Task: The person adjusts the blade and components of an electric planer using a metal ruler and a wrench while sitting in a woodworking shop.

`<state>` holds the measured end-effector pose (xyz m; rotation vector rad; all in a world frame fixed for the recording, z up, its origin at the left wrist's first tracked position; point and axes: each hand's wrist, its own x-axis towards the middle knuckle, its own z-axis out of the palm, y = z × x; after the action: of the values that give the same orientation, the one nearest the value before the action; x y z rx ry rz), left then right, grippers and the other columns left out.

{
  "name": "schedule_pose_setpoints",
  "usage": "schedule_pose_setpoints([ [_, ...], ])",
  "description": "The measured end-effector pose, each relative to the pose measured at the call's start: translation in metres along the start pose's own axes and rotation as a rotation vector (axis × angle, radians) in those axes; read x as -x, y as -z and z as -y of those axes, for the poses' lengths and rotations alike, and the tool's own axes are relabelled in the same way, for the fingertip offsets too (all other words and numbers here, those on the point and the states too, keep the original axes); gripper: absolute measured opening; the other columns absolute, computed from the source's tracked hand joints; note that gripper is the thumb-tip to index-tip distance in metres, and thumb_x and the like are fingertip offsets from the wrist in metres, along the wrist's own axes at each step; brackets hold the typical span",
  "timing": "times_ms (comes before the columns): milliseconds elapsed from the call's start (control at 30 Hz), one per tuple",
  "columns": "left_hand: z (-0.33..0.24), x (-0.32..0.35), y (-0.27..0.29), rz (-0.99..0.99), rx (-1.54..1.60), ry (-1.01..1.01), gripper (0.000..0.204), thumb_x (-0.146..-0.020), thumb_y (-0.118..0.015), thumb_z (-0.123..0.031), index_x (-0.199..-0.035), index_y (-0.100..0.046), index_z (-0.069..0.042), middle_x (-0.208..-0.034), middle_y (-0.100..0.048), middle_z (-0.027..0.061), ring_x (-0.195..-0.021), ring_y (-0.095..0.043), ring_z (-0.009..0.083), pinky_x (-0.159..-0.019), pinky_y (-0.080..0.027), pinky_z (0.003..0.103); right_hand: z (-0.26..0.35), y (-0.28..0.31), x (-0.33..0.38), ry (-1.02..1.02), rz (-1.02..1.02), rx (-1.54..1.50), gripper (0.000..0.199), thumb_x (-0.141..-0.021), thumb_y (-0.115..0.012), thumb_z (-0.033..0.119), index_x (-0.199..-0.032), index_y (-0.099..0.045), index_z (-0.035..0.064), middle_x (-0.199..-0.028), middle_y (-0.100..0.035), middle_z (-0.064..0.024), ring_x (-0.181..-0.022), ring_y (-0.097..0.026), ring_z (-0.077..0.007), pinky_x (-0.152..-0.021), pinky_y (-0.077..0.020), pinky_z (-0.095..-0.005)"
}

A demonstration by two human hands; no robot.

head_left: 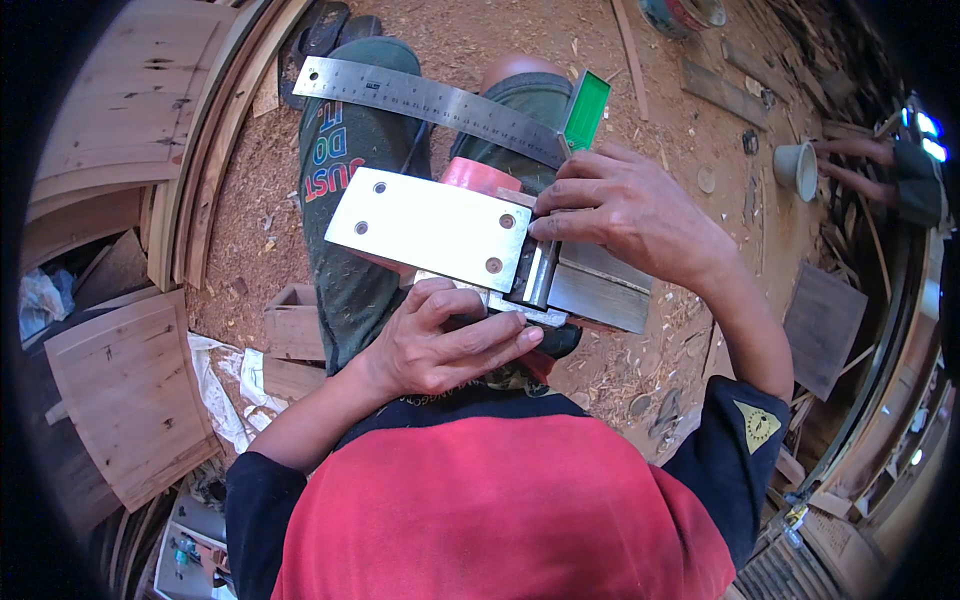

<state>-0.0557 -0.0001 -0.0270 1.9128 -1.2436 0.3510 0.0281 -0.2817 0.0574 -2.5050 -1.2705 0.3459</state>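
Note:
An electric planer (pixel 425 220) lies upside down across my lap, its bright flat sole facing up with several screws in it. Beside the sole, the shiny cutter drum (pixel 541 272) shows in its gap, and the other sole plate (pixel 600 290) lies to the right. My left hand (pixel 445 335) is closed on the planer's near side, fingers bent along its edge. Bent fingers of my right hand (pixel 610 205) press at the far end of the drum; the thumb is hidden. Just beyond them, a steel try square (pixel 430 100) with a green handle (pixel 586 110) rests across my knees.
Curved wooden panels (pixel 130 390) lean at the left, near a small wooden box (pixel 296 322). Shavings cover the ground. At the right are a white bucket (pixel 795 172), another person's limbs (pixel 855 165) and a dark board (pixel 825 325). Wood strips (pixel 725 92) lie ahead.

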Motion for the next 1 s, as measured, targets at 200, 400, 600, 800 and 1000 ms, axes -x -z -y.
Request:
schedule_pose_setpoints([
  [200,0.000,0.000,-0.001,0.001,0.011,0.002,0.051,-0.077,-0.072,-0.024,-0.127,-0.080,-0.022,-0.123,-0.067,-0.0113,-0.101,-0.056,0.0133,-0.093,-0.045,0.032,-0.002,-0.002,0.004,0.017,0.021,0.036,0.030,-0.085,-0.066,0.017,-0.112,-0.078,0.0166,-0.111,-0.075,0.0011,-0.105,-0.066,-0.0231,-0.097,-0.0536,-0.0395],
  [400,0.000,-0.002,0.000,0.009,0.009,0.008,0.050,-0.078,-0.072,-0.025,-0.127,-0.080,-0.021,-0.124,-0.067,-0.0114,-0.101,-0.056,0.0134,-0.094,-0.045,0.032,-0.002,-0.009,0.008,0.036,-0.019,0.097,0.029,-0.087,-0.065,0.019,-0.113,-0.076,0.0165,-0.108,-0.075,0.0014,-0.105,-0.067,-0.0218,-0.095,-0.0528,-0.0388],
  [600,-0.001,-0.001,0.001,0.022,0.002,0.016,0.051,-0.078,-0.072,-0.025,-0.128,-0.080,-0.021,-0.124,-0.067,-0.0114,-0.101,-0.056,0.0136,-0.095,-0.045,0.032,-0.001,-0.012,0.009,0.065,-0.045,0.158,0.027,-0.088,-0.066,0.019,-0.113,-0.074,0.0176,-0.107,-0.074,0.0034,-0.104,-0.067,-0.0187,-0.100,-0.0496,-0.0414],
  [800,-0.001,-0.001,0.002,0.034,-0.001,0.013,0.051,-0.079,-0.071,-0.025,-0.129,-0.080,-0.021,-0.125,-0.067,-0.0111,-0.101,-0.056,0.0136,-0.095,-0.045,0.032,0.003,-0.012,0.010,0.051,-0.079,0.178,0.027,-0.087,-0.067,0.017,-0.114,-0.074,0.0193,-0.105,-0.074,0.0038,-0.105,-0.067,-0.0185,-0.105,-0.0459,-0.0441],
  [1000,0.000,0.000,0.001,0.022,-0.001,0.010,0.051,-0.079,-0.070,-0.024,-0.129,-0.080,-0.021,-0.125,-0.067,-0.0108,-0.101,-0.056,0.0138,-0.094,-0.045,0.032,0.021,0.003,0.006,-0.017,-0.060,0.159,0.029,-0.084,-0.069,0.018,-0.111,-0.075,0.0218,-0.112,-0.071,0.0037,-0.114,-0.064,-0.0216,-0.106,-0.0459,-0.0444],
])
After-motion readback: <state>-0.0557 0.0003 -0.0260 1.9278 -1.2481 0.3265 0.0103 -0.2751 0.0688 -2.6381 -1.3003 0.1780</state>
